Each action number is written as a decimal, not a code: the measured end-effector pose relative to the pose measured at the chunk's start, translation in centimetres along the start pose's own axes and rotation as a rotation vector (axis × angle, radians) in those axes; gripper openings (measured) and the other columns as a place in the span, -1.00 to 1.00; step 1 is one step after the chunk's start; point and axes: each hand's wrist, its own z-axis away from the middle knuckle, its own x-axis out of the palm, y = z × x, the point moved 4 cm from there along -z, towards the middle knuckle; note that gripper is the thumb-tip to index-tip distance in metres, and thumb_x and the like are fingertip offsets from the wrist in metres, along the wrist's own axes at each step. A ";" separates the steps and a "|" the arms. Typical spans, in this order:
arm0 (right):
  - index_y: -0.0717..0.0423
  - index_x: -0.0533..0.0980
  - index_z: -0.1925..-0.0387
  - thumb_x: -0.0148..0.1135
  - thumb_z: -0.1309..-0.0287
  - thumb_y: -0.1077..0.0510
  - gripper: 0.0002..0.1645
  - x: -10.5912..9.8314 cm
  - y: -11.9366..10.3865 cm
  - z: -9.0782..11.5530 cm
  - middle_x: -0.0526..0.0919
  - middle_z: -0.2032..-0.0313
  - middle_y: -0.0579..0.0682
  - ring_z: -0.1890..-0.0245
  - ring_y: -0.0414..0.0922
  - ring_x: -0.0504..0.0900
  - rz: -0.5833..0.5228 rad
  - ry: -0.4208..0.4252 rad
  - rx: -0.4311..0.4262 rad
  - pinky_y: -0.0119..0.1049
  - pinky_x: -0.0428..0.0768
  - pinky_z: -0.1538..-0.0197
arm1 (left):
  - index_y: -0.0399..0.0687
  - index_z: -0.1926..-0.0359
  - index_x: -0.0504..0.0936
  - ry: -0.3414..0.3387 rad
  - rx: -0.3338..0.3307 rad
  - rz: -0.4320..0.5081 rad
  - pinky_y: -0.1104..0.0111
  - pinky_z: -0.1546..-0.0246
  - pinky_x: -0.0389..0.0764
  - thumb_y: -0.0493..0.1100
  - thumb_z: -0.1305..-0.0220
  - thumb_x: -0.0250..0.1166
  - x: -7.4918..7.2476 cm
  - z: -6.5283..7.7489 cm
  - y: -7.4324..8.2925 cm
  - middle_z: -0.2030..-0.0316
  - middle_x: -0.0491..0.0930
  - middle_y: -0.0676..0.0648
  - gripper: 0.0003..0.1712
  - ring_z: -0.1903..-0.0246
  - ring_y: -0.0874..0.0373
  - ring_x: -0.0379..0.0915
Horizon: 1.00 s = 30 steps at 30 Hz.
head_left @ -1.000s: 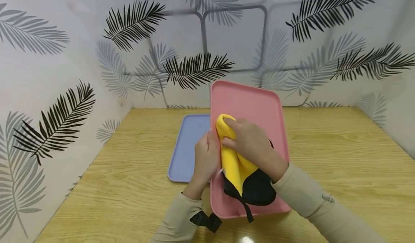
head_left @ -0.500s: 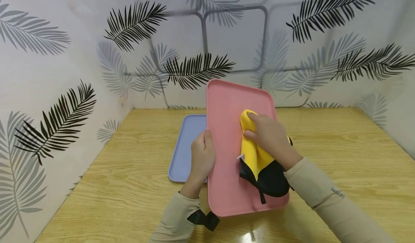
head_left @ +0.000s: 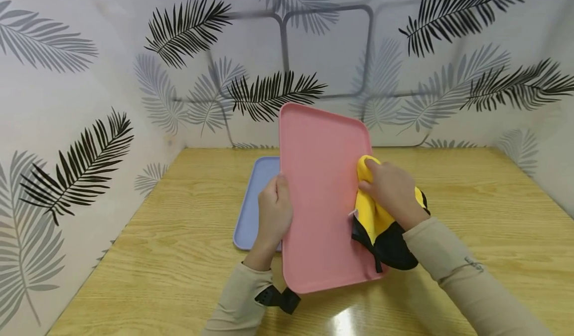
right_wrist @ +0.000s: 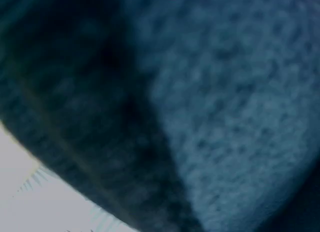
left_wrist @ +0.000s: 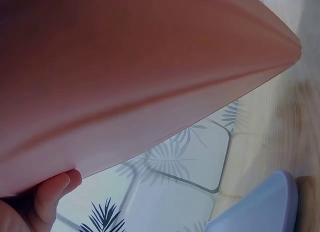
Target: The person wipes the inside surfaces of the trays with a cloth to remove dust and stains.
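My left hand (head_left: 274, 211) grips the left rim of a pink rectangular tray (head_left: 318, 196), held tilted above the table. The left wrist view shows the tray's underside (left_wrist: 130, 67) and fingertips (left_wrist: 52, 192) curled at its edge. A yellow cloth (head_left: 368, 211) with black parts and a small white tag is bunched in my right hand (head_left: 392, 189), with the thumb on top. It lies against the tray's right side, and its black part hangs below. Dark fabric (right_wrist: 240, 122) fills most of the right wrist view, blurred and very close.
A blue tray (head_left: 253, 216) lies flat on the wooden table (head_left: 179, 216), partly hidden behind the pink tray and my left hand. Behind the table stands a wall (head_left: 323, 52) with a leaf pattern. A black strap device (head_left: 280, 298) sits at my left wrist.
My right hand has moved the cloth rightward across the pink tray, from its left side to its right edge. The tray has shifted slightly left, still in my left hand.
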 end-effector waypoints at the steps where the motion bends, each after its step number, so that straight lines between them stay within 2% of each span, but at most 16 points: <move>1: 0.18 0.41 0.26 0.20 0.07 0.10 -0.68 0.1 0.2 0.0 0.40 0.64 0.13 0.68 0.05 0.38 0.007 0.001 0.003 -0.16 0.30 0.70 | -0.12 0.68 0.21 0.001 0.001 -0.002 0.35 0.66 0.17 -0.25 -0.36 -0.16 0.0 0.0 0.0 0.72 0.10 0.04 -0.59 0.68 0.20 0.04; 8: 0.17 0.42 0.25 0.23 0.07 0.13 -0.68 0.4 0.6 0.4 0.35 0.68 0.09 0.75 -0.01 0.32 -0.001 0.009 0.013 -0.24 0.25 0.73 | -0.12 0.67 0.21 -0.015 0.007 0.006 0.37 0.67 0.15 -0.22 -0.38 -0.17 -0.1 0.0 0.2 0.73 0.11 0.04 -0.59 0.70 0.22 0.04; 12: 0.18 0.42 0.15 0.23 0.04 0.10 -0.61 0.6 0.8 0.4 0.39 0.64 0.10 0.71 -0.01 0.33 -0.037 -0.015 0.024 -0.25 0.24 0.70 | -0.11 0.67 0.20 -0.020 0.009 0.011 0.39 0.68 0.14 -0.21 -0.39 -0.18 0.0 0.0 0.3 0.73 0.11 0.04 -0.59 0.71 0.23 0.02; 18: 0.21 0.37 -0.07 0.20 -0.04 0.05 -0.44 1.0 1.0 0.6 0.54 0.38 0.23 0.57 0.01 0.39 -0.131 -0.081 0.061 -0.24 0.28 0.61 | -0.12 0.67 0.21 -0.024 0.010 0.012 0.39 0.68 0.14 -0.21 -0.39 -0.18 0.1 0.1 0.2 0.73 0.12 0.03 -0.58 0.71 0.24 0.03; 21: 0.22 0.33 -0.13 0.19 -0.05 0.03 -0.38 1.0 0.7 0.7 0.54 0.27 0.26 0.54 0.01 0.40 -0.156 -0.081 0.064 -0.25 0.30 0.60 | -0.14 0.65 0.24 -0.017 0.008 0.010 0.37 0.68 0.18 -0.21 -0.39 -0.18 0.1 0.1 0.1 0.73 0.14 0.03 -0.59 0.71 0.23 0.06; 30: 0.23 0.40 0.01 0.17 -0.02 0.09 -0.51 1.0 -0.6 0.9 0.46 0.52 0.11 0.61 -0.04 0.34 -0.218 -0.037 0.015 -0.28 0.27 0.58 | -0.12 0.66 0.22 -0.024 0.019 0.013 0.40 0.69 0.16 -0.22 -0.38 -0.19 0.4 0.2 0.2 0.73 0.13 0.04 -0.59 0.71 0.22 0.05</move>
